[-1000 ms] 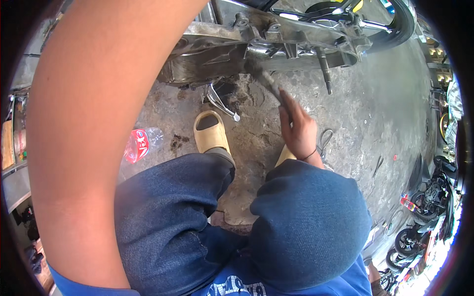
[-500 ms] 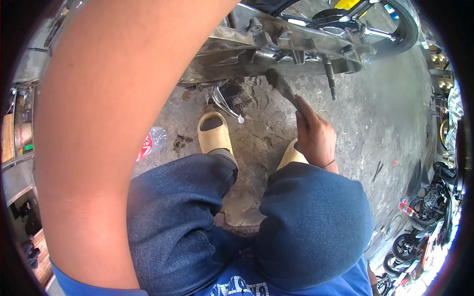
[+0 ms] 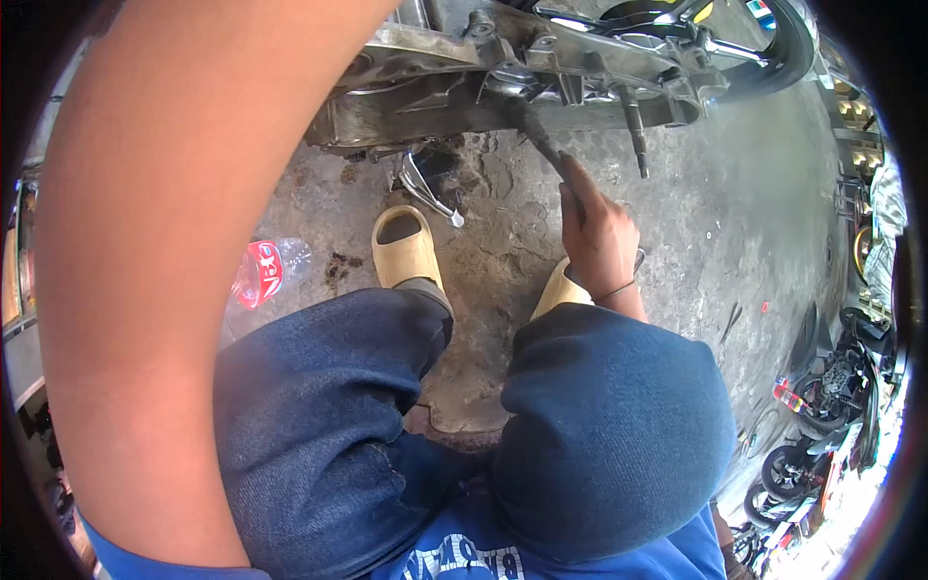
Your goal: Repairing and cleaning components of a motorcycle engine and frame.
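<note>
My right hand (image 3: 601,237) grips the handle of a dark, grimy brush-like tool (image 3: 532,130), whose head is up against the lower part of a dirty metal engine casing (image 3: 580,68). A threaded shaft (image 3: 636,135) hangs down from the casing, right of the tool. My left forearm (image 3: 169,242) rises across the left of the view toward the casing; its hand is out of sight beyond the upper edge. Below the casing a silver stand-like bracket (image 3: 430,193) is over dark stains on the concrete.
A black wheel (image 3: 788,48) is at top right. My feet in tan slides (image 3: 406,261) rest on the stained floor under my bent knees. A plastic bottle with a red label (image 3: 271,271) lies at left. Several motorcycles (image 3: 822,396) line the right edge, with shelving (image 3: 855,135) above.
My right hand and the tool shifted right and down, then came back up and slightly left. The casing and my left forearm shift a little in view along with the floor.
</note>
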The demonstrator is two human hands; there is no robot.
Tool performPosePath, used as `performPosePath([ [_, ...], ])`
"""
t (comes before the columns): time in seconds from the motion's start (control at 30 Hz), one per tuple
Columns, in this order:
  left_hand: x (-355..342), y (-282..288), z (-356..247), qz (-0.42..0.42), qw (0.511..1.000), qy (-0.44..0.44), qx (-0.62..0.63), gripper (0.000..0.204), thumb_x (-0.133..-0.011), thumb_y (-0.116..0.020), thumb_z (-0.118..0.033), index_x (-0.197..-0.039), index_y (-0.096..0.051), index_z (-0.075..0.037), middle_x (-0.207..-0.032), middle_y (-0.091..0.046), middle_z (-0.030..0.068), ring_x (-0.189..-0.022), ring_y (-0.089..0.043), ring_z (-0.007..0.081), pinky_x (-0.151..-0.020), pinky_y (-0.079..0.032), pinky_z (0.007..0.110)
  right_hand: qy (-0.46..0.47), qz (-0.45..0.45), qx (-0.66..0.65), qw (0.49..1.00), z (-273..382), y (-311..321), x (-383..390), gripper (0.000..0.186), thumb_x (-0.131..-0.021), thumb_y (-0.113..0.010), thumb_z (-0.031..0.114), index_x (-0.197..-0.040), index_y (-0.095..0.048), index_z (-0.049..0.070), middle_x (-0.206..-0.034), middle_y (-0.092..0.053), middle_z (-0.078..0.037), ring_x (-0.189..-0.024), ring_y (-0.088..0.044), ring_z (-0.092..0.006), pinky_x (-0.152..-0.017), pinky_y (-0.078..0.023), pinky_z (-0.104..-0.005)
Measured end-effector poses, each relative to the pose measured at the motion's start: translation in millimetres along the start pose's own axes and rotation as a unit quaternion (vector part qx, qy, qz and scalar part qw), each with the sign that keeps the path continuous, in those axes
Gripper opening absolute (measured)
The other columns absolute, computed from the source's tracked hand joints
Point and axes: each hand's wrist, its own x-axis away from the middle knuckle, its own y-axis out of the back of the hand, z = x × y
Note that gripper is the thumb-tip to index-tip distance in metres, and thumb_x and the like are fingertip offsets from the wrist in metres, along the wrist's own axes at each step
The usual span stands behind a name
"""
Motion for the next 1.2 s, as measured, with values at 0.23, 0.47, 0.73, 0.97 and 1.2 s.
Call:
performPosePath([
  [0.23,-61,-35,77,-0.346,0.784,-0.493,-0.152,0.077,-0.086,-0.065,-0.058,-0.129,-0.058,0.005,-0.117,-0.066,0.0184,-0.096,-0.068,0.0297,-0.087,-0.056,0.041,-0.055,0.031,-0.034,0.997,-13,3,7,0.04,-0.095,-0.058,0.019,-0.135,-0.059,0.025,-0.081,-0.073,-0.009,-0.058,-0.064,-0.0275,-0.052,-0.048,-0.0393],
  [0.47,-18,3,29,-0.071,0.974,-0.209,-0.042,0.075,-0.086,-0.065,-0.059,-0.127,-0.059,0.004,-0.115,-0.067,0.0167,-0.095,-0.068,0.0278,-0.084,-0.055,0.04,-0.035,-0.039,-0.094,0.994,-24,0,1,0.04,-0.094,-0.058,0.013,-0.133,-0.061,0.021,-0.095,-0.074,-0.011,-0.068,-0.069,-0.0288,-0.059,-0.052,-0.0384],
  [0.73,-71,-21,62,-0.345,0.797,-0.473,-0.144,0.074,-0.087,-0.064,-0.058,-0.127,-0.059,0.003,-0.113,-0.067,0.0161,-0.091,-0.067,0.0258,-0.08,-0.054,0.038,-0.069,-0.023,-0.115,0.991,-25,-2,6,0.039,-0.093,-0.059,0.009,-0.131,-0.063,0.019,-0.105,-0.074,-0.009,-0.079,-0.072,-0.029,-0.065,-0.053,-0.0386],
  [0.97,-84,-26,57,-0.301,0.777,-0.529,-0.156,0.077,-0.086,-0.064,-0.061,-0.125,-0.06,0.005,-0.106,-0.067,0.0166,-0.088,-0.066,0.0256,-0.077,-0.052,0.037,-0.078,-0.017,-0.056,0.995,-48,-2,-3,0.04,-0.093,-0.06,0.011,-0.132,-0.063,0.021,-0.107,-0.074,-0.009,-0.08,-0.072,-0.0277,-0.065,-0.053,-0.0378],
  [1.2,-51,-40,73,-0.316,0.799,-0.474,-0.192,0.085,-0.084,-0.064,-0.066,-0.126,-0.057,0.007,-0.104,-0.066,0.0173,-0.092,-0.065,0.0265,-0.081,-0.051,0.038,-0.117,-0.021,-0.072,0.99,-61,0,27,0.041,-0.093,-0.06,0.011,-0.132,-0.063,0.021,-0.102,-0.074,-0.011,-0.077,-0.071,-0.0281,-0.062,-0.052,-0.0382],
])
